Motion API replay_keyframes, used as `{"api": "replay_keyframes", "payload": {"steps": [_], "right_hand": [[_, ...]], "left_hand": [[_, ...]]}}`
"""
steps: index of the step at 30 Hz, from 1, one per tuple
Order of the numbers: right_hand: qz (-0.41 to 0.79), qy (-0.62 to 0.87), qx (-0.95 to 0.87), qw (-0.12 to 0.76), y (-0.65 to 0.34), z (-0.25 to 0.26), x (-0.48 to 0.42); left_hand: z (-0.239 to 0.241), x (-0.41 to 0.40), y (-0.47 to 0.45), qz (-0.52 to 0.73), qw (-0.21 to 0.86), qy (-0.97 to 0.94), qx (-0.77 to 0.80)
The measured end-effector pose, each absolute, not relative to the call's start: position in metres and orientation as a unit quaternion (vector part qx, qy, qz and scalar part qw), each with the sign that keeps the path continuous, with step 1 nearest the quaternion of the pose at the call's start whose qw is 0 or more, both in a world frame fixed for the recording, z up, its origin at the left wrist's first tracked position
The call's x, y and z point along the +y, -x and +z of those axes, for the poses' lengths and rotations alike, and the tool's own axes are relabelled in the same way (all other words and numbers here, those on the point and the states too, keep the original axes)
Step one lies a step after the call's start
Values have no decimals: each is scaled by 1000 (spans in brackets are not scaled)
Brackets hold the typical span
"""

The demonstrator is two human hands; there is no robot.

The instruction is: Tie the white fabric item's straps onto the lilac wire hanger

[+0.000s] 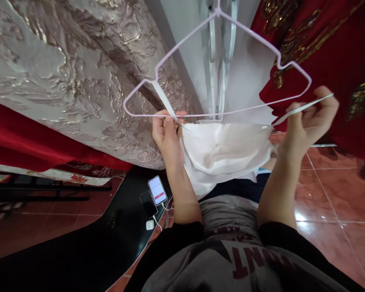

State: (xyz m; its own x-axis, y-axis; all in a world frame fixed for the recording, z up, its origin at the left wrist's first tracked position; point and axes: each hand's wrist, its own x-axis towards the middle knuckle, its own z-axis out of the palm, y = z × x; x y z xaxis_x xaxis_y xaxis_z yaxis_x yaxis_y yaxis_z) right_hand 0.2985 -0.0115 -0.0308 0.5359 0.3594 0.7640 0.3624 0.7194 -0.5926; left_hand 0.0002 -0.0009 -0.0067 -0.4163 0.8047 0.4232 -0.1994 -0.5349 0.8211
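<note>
A pale pink hanger (247,30) hangs in front of me. Below its bottom bar is a white garment (228,148) with thin straps. The left strap (164,99) runs up to the hanger's left notch. My left hand (167,132) is closed at the lower end of this strap, right by the bottom bar; whether it also grips the bar I cannot tell. Away from the hanger's right notch, the right strap (301,109) is held stretched by my right hand (310,121), passing over the thumb and up to a raised fingertip.
Silvery-pink embossed fabric (79,81) hangs on the left, and red fabric with gold trim (328,52) on the right. On a black curved tabletop (79,239) lie a lit phone (157,190), a dark phone (148,203) and a small white case (150,225). The floor has reddish tiles (328,186).
</note>
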Motion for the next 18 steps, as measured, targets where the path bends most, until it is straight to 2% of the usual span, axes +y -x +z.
{"api": "replay_keyframes", "payload": {"steps": [7, 12, 14, 16, 18], "right_hand": [[70, 432, -576, 690, -301, 53, -12], [26, 477, -663, 576, -284, 87, -14], [-37, 456, -682, 570, -275, 84, -18], [-100, 419, -670, 605, -263, 71, -25], [-107, 408, -629, 653, -249, 48, -33]], "left_hand": [[-10, 2, 7, 745, 334, -471, 333], [1, -5, -2, 760, 349, -435, 334], [3, -7, -5, 761, 365, -425, 328], [3, -7, -7, 761, 371, -414, 334], [4, -8, -9, 765, 369, -399, 347]]}}
